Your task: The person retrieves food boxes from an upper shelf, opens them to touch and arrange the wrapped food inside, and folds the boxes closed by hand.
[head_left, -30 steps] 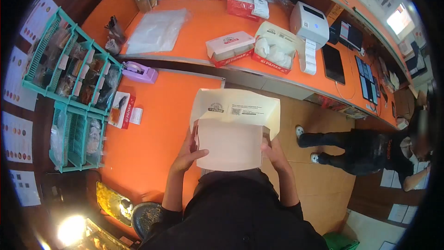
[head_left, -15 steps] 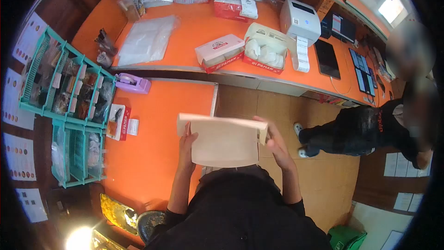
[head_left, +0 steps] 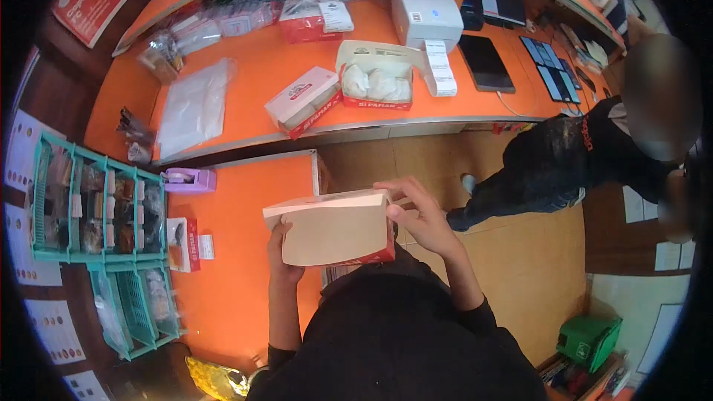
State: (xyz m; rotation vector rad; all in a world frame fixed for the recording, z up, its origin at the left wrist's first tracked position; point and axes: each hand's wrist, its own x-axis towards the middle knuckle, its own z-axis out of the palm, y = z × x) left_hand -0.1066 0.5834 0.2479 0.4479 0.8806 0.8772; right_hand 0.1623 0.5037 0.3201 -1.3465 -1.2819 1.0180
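A cardboard food box [head_left: 338, 234], cream inside and red with lettering along its outside, is in front of my body, its open side facing me. My left hand [head_left: 285, 254] grips its left side, with the thumb on the inner cream face. At the upper right corner, my right hand [head_left: 422, 217] has its fingers bent over the edge and its thumb by the side flap. The far side of the box is hidden. Beyond it on the counter sit another box [head_left: 303, 100] and an open-lidded box [head_left: 376, 85] filled with white wrapped items.
A label printer [head_left: 427, 15] with a paper strip, a tablet [head_left: 484, 63] and clear plastic bags [head_left: 194, 108] lie on the orange counter. Teal baskets [head_left: 100, 204] and a purple tape dispenser [head_left: 190, 180] are at left. A person [head_left: 549, 152] stands at right.
The box's flap has swung up so its red lettered side shows, and my right hand has moved in over its upper right corner. My view has turned right; the other person has come closer.
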